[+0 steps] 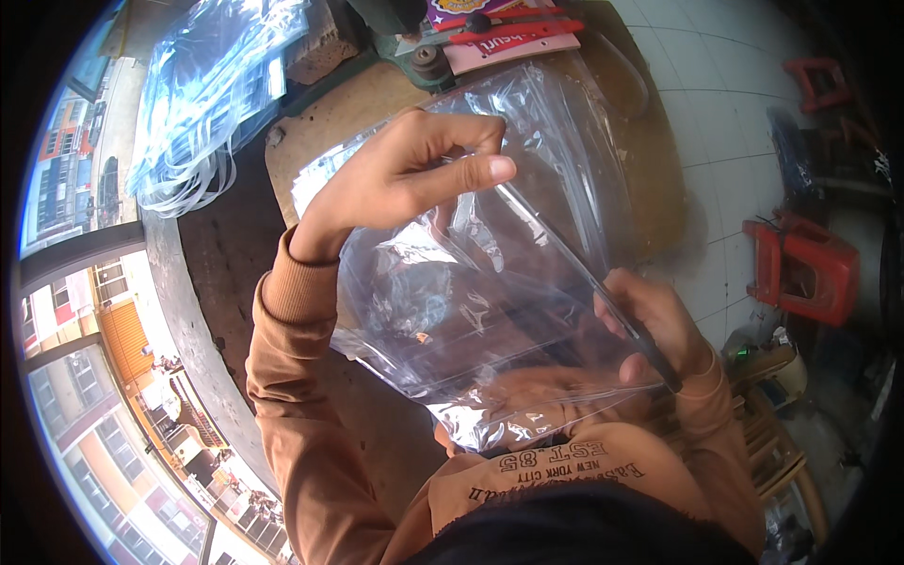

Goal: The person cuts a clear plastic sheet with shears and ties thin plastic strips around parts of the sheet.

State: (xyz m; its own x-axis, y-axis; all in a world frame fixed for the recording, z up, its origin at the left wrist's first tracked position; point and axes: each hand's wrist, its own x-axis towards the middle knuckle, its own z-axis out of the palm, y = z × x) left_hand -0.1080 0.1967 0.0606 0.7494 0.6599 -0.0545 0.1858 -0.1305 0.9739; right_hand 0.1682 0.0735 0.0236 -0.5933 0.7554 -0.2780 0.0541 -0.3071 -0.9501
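A sheet or bag of clear, glossy plastic (405,292) spreads across the table in front of me, wrinkled and catching the light. A narrow dark strip (589,270) runs slantwise along it, from upper left to lower right; whether it is a zipper or a plain edging I cannot tell. My left hand (400,179) pinches the strip's upper end between thumb and bent fingers. Near its lower end my right hand (659,315) is closed around the strip, with part of the fingers behind plastic. More clear plastic lies beneath, its layers hard to separate by eye.
The brown worktable (659,179) carries a green metal machine part (428,71) at the back, beside a red-handled tool (513,31) on printed card. Clear bags with straps (212,94) are piled far left. Red plastic stools (805,268) and a wooden chair (767,443) stand at right.
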